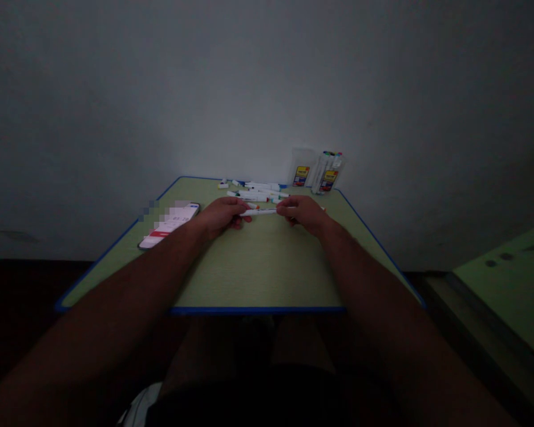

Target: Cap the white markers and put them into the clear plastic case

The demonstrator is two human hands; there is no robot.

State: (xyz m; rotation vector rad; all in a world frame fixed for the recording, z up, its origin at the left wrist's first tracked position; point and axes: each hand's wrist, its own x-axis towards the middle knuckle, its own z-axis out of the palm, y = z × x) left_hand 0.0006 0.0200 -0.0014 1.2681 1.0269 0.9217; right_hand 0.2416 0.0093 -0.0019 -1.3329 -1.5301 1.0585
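A white marker pen (262, 212) lies level between my two hands above the table. The fingers of my left hand (226, 212) close on its left end. At its other end, my right hand (303, 212) pinches it. My fingers hide both ends, so whether it is capped I cannot tell. Just beyond my hands, several more white markers (253, 194) with coloured ends lie in a loose pile. Some of that pile is hidden behind my fingers.
A lit phone (171, 224) lies on the left of the blue-edged table (262, 267). At the back right stand a clear case (301, 168) and another case filled with markers (329, 172). Small caps (223, 185) lie at the back left. A wall (249, 89) rises behind.
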